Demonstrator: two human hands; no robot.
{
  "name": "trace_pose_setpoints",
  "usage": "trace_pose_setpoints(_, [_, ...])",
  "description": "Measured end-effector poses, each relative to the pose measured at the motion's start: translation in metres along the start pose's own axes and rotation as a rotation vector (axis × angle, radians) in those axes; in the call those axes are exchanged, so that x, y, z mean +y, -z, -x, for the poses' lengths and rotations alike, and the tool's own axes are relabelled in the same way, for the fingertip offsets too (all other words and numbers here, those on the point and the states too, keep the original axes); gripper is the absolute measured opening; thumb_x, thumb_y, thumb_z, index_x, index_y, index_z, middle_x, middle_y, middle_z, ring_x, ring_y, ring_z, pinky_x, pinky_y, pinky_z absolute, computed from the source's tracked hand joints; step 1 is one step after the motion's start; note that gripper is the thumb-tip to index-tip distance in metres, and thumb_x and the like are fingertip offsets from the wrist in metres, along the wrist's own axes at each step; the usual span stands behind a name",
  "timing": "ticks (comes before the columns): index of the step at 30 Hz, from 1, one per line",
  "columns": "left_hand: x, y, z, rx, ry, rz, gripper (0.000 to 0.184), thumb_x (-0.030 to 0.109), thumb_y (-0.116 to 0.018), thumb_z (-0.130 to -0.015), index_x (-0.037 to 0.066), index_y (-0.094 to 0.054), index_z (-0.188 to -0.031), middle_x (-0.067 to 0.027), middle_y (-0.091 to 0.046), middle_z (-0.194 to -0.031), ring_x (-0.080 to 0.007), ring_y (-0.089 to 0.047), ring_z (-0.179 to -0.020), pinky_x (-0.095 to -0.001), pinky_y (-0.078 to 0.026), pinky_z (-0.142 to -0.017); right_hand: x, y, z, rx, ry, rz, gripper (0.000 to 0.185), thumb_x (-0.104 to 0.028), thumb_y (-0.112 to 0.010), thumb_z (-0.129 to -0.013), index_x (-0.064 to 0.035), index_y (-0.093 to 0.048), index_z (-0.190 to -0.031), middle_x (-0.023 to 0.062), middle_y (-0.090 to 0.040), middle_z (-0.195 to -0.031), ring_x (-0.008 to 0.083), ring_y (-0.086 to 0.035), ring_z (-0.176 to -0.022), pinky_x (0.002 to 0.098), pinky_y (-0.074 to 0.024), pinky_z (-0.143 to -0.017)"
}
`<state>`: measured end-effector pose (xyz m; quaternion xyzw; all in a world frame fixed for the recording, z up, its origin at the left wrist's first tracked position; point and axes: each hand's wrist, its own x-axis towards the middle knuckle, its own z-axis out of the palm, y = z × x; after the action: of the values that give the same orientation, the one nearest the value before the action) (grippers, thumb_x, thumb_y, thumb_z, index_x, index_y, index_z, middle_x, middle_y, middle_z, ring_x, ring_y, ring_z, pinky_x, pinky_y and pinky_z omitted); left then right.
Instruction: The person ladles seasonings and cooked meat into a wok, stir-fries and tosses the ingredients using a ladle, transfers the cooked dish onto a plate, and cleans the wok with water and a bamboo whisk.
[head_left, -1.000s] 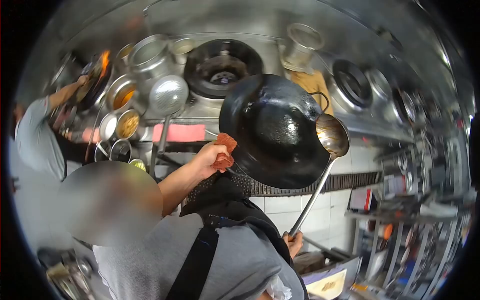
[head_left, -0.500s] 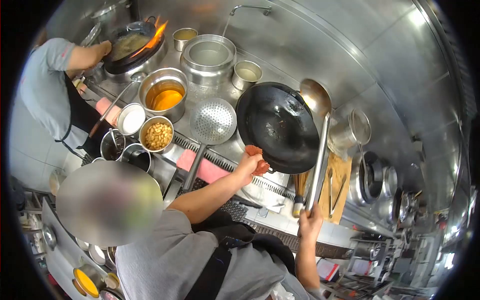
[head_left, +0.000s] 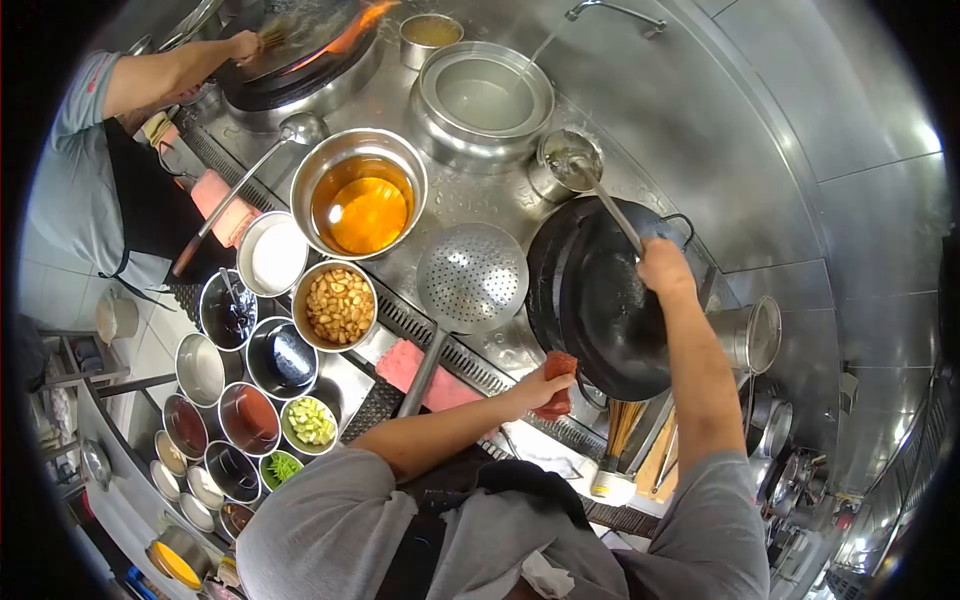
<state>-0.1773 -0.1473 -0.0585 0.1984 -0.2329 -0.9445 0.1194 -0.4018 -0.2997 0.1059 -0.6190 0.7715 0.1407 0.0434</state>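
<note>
My left hand (head_left: 532, 392) is closed around a folded red cloth (head_left: 557, 384) at the near rim of a black wok (head_left: 625, 310); whether the cloth grips the wok's handle I cannot tell. The wok looks tilted over the burner. My right hand (head_left: 664, 266) holds the long metal handle of a ladle (head_left: 612, 212) above the wok. The ladle's bowl is down in a small metal pot (head_left: 545, 180) behind the wok, partly hidden. Left of the wok lies a perforated skimmer (head_left: 472, 278), resting flat.
A pot of orange oil (head_left: 308, 190), a bowl of peanuts or similar pieces (head_left: 340, 306) and several ingredient bowls stand to the left. A tap (head_left: 610, 10) runs into a large water pot (head_left: 440, 80). At upper left a co-worker's arm (head_left: 165, 78) works at a flaming wok (head_left: 300, 75).
My right hand has swung the ladle from the wok's right side over to the small pot behind it. The wok has tilted. My left hand keeps the red cloth near its rim.
</note>
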Motion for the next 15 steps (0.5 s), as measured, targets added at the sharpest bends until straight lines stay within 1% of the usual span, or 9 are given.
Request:
trace_pose_setpoints(1, [0.009,0.001,0.016,0.161,0.002,-0.167,0.034,0.030,-0.060,-0.087,0.007,-0.047,-0.109,-0.0073,-0.056,-0.067,-0.0188,-0.056,-0.053,-0.0319,-0.047,-0.049,-0.006,0.013,0.000,-0.183,-0.144,-0.287,0.026,-0.013,-0.062,-0.076,0.0020,-0.061,-0.098,0.0221,-0.066,-0.086,0.0336,-0.066,-0.078,0.0426,-0.0526,-0.065])
trace_pose_setpoints(2, [-0.010,0.023,0.012,0.315,-0.102,-0.462,0.046,0.034,-0.063,-0.082,0.005,-0.044,-0.113,-0.0130,-0.060,-0.075,-0.0265,-0.061,-0.064,-0.0366,-0.049,-0.056,-0.016,0.024,0.002,-0.298,-0.325,-0.471,0.022,-0.013,-0.063,-0.076,0.0031,-0.062,-0.091,0.0232,-0.066,-0.089,0.0355,-0.066,-0.081,0.0442,-0.0526,-0.068])
trace_pose_setpoints(3, [-0.028,0.043,0.008,0.470,-0.206,-0.757,0.058,0.038,-0.066,-0.078,0.004,-0.041,-0.117,-0.0188,-0.065,-0.082,-0.0343,-0.066,-0.074,-0.0412,-0.051,-0.063,-0.011,0.012,0.000,-0.298,-0.318,-0.469,0.022,-0.013,-0.063,-0.076,0.0031,-0.062,-0.091,0.0232,-0.066,-0.089,0.0355,-0.066,-0.081,0.0442,-0.0526,-0.068])
trace_pose_setpoints(4, [-0.024,0.049,0.014,0.476,-0.208,-0.753,0.058,0.038,-0.066,-0.078,0.004,-0.041,-0.117,-0.0188,-0.065,-0.082,-0.0343,-0.066,-0.074,-0.0412,-0.051,-0.063,-0.001,-0.010,-0.003,-0.149,-0.174,-0.272,0.027,-0.014,-0.061,-0.077,0.0033,-0.060,-0.097,0.0250,-0.065,-0.092,0.0379,-0.065,-0.084,0.0460,-0.0520,-0.073])
trace_pose_setpoints(5, [-0.016,0.052,0.021,0.505,-0.131,-0.813,0.062,0.038,-0.067,-0.075,0.003,-0.040,-0.118,-0.0224,-0.064,-0.088,-0.0379,-0.064,-0.082,-0.0438,-0.050,-0.071,0.005,-0.023,-0.003,-0.003,-0.030,-0.075,0.032,-0.015,-0.060,-0.077,0.0035,-0.059,-0.103,0.0269,-0.064,-0.095,0.0404,-0.064,-0.088,0.0478,-0.0514,-0.078])
trace_pose_setpoints(6, [-0.010,0.054,0.029,0.534,-0.052,-0.871,0.066,0.037,-0.067,-0.072,0.002,-0.039,-0.120,-0.0260,-0.063,-0.094,-0.0415,-0.063,-0.089,-0.0464,-0.049,-0.080,-0.001,-0.012,0.004,-0.008,-0.019,0.044,0.031,-0.014,-0.057,-0.078,0.0027,-0.057,-0.104,0.0283,-0.063,-0.096,0.0417,-0.063,-0.087,0.0492,-0.0510,-0.078])
trace_pose_setpoints(11, [0.003,0.055,0.056,0.641,0.000,-1.106,0.061,0.033,-0.063,-0.075,0.001,-0.039,-0.121,-0.0266,-0.063,-0.092,-0.0435,-0.062,-0.087,-0.0486,-0.049,-0.078,0.017,0.003,0.016,0.078,0.018,0.056,0.024,-0.012,-0.055,-0.079,0.0042,-0.053,-0.097,0.0285,-0.063,-0.090,0.0441,-0.062,-0.085,0.0506,-0.0505,-0.077])
trace_pose_setpoints(13, [-0.009,0.059,0.073,0.687,-0.162,-1.078,0.061,0.027,-0.064,-0.075,0.001,-0.038,-0.124,-0.0270,-0.062,-0.094,-0.0448,-0.061,-0.087,-0.0496,-0.048,-0.078,0.015,0.009,0.029,0.212,0.029,-0.124,0.028,-0.012,-0.056,-0.079,0.0047,-0.054,-0.101,0.0299,-0.062,-0.089,0.0451,-0.061,-0.084,0.0516,-0.0494,-0.076])
trace_pose_setpoints(15, [-0.034,0.065,0.088,0.737,-0.214,-1.143,0.062,0.028,-0.065,-0.076,0.004,-0.038,-0.126,-0.0263,-0.062,-0.094,-0.0439,-0.061,-0.087,-0.0495,-0.049,-0.077,0.004,0.006,0.022,0.313,0.060,-0.211,0.036,-0.013,-0.059,-0.078,0.0039,-0.054,-0.109,0.0294,-0.062,-0.088,0.0455,-0.061,-0.082,0.0512,-0.0488,-0.074])
